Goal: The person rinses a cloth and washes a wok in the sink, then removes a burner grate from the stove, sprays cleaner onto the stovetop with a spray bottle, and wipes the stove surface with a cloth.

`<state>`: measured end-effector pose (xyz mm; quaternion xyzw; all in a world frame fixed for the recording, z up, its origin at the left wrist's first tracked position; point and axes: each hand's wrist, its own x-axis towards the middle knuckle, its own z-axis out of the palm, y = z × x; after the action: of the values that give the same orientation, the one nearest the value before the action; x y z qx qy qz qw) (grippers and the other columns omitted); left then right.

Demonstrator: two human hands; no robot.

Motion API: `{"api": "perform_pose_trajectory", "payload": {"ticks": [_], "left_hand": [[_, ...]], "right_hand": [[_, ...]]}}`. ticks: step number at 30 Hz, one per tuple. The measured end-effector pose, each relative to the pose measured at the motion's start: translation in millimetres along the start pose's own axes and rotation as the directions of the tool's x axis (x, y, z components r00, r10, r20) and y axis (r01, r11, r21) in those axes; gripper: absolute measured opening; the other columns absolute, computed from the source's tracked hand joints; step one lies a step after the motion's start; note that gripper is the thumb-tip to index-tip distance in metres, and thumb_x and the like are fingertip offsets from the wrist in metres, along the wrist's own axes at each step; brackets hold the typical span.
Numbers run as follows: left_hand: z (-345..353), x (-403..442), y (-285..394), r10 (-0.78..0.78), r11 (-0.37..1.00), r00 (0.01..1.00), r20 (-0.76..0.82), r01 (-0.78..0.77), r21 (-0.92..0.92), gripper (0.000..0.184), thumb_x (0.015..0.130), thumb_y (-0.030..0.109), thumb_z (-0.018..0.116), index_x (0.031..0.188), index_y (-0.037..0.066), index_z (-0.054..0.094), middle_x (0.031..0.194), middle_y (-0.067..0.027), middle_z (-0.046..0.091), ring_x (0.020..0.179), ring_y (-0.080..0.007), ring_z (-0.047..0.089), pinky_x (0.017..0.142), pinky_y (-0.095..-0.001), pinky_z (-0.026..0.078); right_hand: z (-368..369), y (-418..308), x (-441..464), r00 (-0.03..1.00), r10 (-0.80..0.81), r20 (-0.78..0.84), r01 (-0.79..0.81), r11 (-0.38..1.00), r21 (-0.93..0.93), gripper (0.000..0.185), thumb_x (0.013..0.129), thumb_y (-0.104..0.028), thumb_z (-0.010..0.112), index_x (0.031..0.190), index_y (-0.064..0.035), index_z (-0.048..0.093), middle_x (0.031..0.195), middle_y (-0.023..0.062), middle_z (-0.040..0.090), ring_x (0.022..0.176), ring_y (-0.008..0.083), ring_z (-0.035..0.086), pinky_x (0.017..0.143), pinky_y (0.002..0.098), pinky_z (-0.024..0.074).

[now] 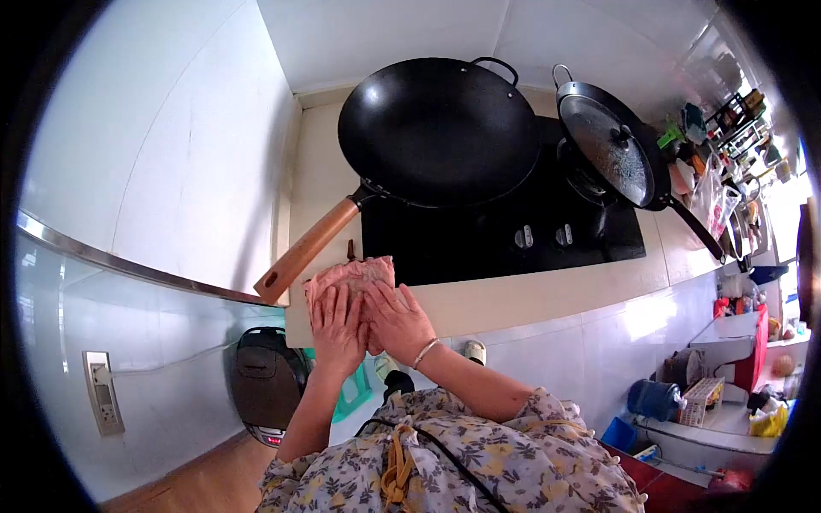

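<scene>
A pink cloth (349,273) lies folded on the pale countertop at the front left corner of the stove. My left hand (339,329) rests flat on it, fingers stretched out and pointing away from me. Beside it, my right hand (396,321), with a bangle at the wrist, also presses on the cloth with its fingers extended. The two hands touch or nearly touch. Just beyond the cloth is a small dark brown object (351,250) whose kind I cannot make out. The wooden handle (308,248) of a large black wok (436,128) reaches out to the left of the cloth.
The wok sits on a black gas stove (479,244) with two knobs. A frying pan with a glass lid (607,150) stands at its right, handle jutting toward the counter's front. Bags and kitchen items crowd the far right. Below left stands a dark brown bin-like appliance (269,376).
</scene>
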<state>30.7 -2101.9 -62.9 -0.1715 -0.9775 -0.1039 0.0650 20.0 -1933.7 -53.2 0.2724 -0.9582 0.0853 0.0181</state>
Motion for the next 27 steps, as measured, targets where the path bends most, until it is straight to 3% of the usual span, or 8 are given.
{"api": "perform_pose_trajectory", "payload": {"ticks": [7,14,15,27], "left_hand": [[28.1,29.3,110.1,0.040,0.999,0.994,-0.104,-0.043,-0.025,0.056,0.085,0.031,0.059,0.136,0.009,0.050,0.151,-0.0151,0.033,0.141,-0.0363,0.027,0.114,-0.0562,0.017],[61.1,82.8,231.7,0.030,0.997,0.999,-0.026,-0.032,-0.065,0.059,0.086,0.029,0.058,0.139,0.006,0.046,0.152,-0.0168,0.030,0.142,-0.0380,0.025,0.115,-0.0551,0.017],[66.0,88.0,244.9,0.032,0.997,0.998,-0.053,-0.036,-0.062,0.058,0.086,0.030,0.059,0.138,0.009,0.048,0.151,-0.0140,0.033,0.142,-0.0343,0.027,0.116,-0.0532,0.017],[83.6,132.0,334.5,0.176,0.971,0.984,0.011,-0.172,-0.165,0.066,0.083,0.030,0.061,0.142,0.008,0.042,0.152,-0.0150,0.031,0.141,-0.0375,0.027,0.115,-0.0558,0.015]], "right_hand": [[-20.6,99.4,-69.2,0.998,-0.018,-0.058,0.020,0.999,0.034,0.055,0.087,-0.028,0.053,0.139,-0.0108,0.048,0.150,0.0058,0.037,0.142,0.0187,0.029,0.115,0.0486,0.0187],[-33.6,208.9,-136.7,0.991,0.081,-0.110,-0.072,0.994,0.080,0.057,0.087,-0.029,0.052,0.140,-0.0109,0.046,0.150,0.0059,0.038,0.140,0.0194,0.031,0.112,0.0503,0.0240],[-37.6,221.3,-144.4,0.990,0.095,-0.103,-0.086,0.993,0.084,0.058,0.086,-0.029,0.052,0.141,-0.0119,0.045,0.150,0.0053,0.038,0.140,0.0189,0.031,0.112,0.0499,0.0239],[-72.2,299.1,-205.1,0.968,0.249,-0.025,-0.247,0.967,0.058,0.063,0.081,-0.028,0.058,0.141,-0.0132,0.045,0.150,0.0026,0.039,0.139,0.0157,0.033,0.108,0.0480,0.0277]]}}
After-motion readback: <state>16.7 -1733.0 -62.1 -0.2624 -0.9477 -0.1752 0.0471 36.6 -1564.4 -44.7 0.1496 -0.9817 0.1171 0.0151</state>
